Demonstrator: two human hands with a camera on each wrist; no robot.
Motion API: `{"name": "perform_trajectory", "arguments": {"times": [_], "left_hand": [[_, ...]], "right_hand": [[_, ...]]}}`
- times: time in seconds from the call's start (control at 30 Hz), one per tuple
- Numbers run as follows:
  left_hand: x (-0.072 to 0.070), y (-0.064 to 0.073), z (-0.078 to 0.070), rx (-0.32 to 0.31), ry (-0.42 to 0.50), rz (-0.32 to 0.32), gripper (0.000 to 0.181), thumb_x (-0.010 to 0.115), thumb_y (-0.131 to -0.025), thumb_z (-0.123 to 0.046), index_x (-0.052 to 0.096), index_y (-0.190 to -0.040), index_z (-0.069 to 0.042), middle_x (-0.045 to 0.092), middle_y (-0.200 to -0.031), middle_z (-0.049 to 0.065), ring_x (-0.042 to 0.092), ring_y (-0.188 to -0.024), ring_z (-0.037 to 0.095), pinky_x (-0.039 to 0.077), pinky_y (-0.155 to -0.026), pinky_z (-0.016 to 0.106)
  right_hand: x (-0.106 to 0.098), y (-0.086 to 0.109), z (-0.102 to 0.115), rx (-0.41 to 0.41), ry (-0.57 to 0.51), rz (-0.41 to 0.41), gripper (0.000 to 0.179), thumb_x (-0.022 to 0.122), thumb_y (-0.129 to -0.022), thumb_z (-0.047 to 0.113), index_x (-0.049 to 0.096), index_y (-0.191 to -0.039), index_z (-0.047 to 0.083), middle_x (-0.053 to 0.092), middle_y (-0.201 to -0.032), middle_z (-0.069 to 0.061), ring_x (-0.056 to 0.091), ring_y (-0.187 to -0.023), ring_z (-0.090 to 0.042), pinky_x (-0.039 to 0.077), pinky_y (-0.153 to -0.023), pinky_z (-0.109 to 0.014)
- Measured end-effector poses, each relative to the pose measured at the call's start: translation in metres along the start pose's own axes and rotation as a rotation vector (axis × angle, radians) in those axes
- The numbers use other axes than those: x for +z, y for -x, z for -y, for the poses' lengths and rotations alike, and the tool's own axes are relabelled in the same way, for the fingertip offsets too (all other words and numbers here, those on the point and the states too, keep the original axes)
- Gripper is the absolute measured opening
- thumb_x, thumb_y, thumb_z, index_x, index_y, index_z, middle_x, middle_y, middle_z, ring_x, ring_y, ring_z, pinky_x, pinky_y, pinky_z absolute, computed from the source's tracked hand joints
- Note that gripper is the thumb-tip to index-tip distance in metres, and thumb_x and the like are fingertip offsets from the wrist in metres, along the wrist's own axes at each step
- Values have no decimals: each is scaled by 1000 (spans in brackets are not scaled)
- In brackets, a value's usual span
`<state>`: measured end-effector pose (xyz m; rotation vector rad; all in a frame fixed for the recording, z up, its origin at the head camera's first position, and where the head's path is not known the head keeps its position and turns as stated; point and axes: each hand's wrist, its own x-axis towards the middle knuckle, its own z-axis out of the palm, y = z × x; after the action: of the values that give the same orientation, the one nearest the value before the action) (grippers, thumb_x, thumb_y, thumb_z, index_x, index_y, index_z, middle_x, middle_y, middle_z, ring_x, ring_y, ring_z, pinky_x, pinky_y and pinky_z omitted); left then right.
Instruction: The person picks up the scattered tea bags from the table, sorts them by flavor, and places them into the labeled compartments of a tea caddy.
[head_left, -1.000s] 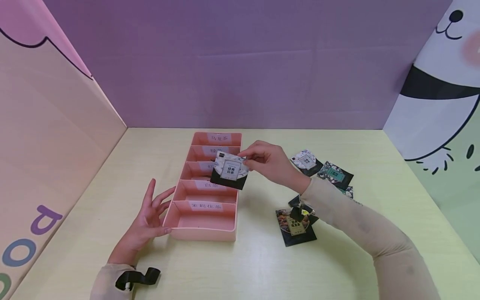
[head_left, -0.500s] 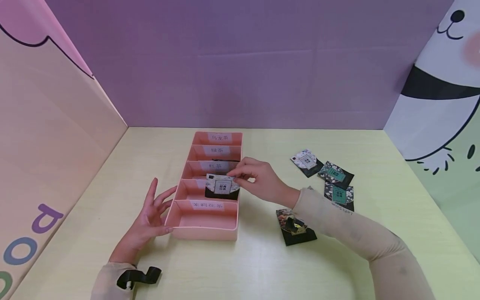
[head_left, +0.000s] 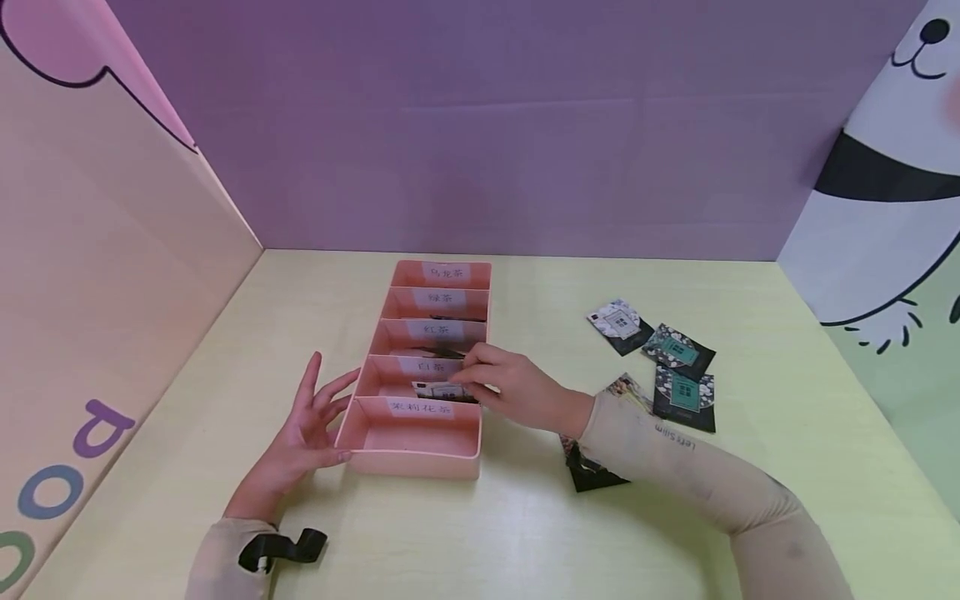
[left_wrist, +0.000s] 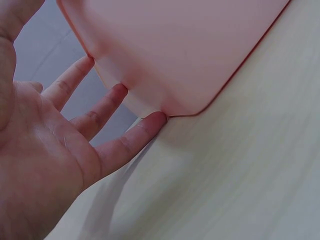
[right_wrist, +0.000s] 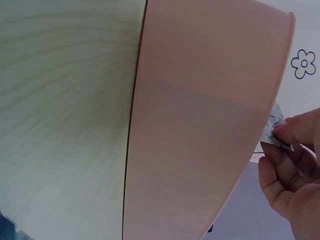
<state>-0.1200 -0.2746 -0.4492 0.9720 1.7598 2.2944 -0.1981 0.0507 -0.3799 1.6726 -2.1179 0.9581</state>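
A pink divided box [head_left: 414, 465] with paper labels stands on the table. My right hand [head_left: 517, 385] pinches a black-and-white tea sachet [head_left: 437, 391] by its right edge, with most of it sunk in the second compartment from the front. In the right wrist view, thumb and fingers grip that sachet [right_wrist: 272, 124] just over the box rim. My left hand [head_left: 303, 429] is spread against the box's left side. Its fingertips [left_wrist: 120, 89] touch the outer wall in the left wrist view. Edges of dark sachets [head_left: 441, 352] show in compartments farther back.
Right of the box lie a white-and-black sachet [head_left: 621, 325] and two teal-labelled sachets [head_left: 684, 396]. More sachets [head_left: 592, 472] are partly hidden under the right sleeve [head_left: 660, 450]. A purple wall [head_left: 510, 150] closes off the back of the table.
My right hand has brought the sachet down and toward me, from above the box into the second compartment from the front. The left hand stays at the box's side.
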Motion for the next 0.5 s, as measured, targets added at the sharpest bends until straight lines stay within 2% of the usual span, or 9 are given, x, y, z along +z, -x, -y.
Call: {"name": "perform_trajectory", "arguments": {"times": [0.17,0.33,0.5], "left_hand": [[1,2,0,-23,-15,-19,120,65,-82,17,-16,-158,-27,32,-158,-3,40,-137,16,38,-107,26],[0,1,1,-11,0,-3,119,65,-83,17,-16,-158,-27,31,-159,-1,39,-138,16,37,-108,26],[-1,-1,2,22,33,23,119,65,-83,18,-17,-158,-26,30,-160,2,38,-139,18,37,-109,27]], "right_hand": [[5,3,-1,-23,80,59,21,77,-80,-8,75,-99,0,63,-96,-6,61,-88,-17,51,-84,-21],[7,6,-1,-30,159,57,19,75,-82,-5,77,-98,5,69,-94,-3,59,-89,-20,49,-84,-30],[7,7,0,-29,183,43,20,70,-84,-2,79,-99,8,72,-91,-2,54,-89,-22,45,-82,-33]]}}
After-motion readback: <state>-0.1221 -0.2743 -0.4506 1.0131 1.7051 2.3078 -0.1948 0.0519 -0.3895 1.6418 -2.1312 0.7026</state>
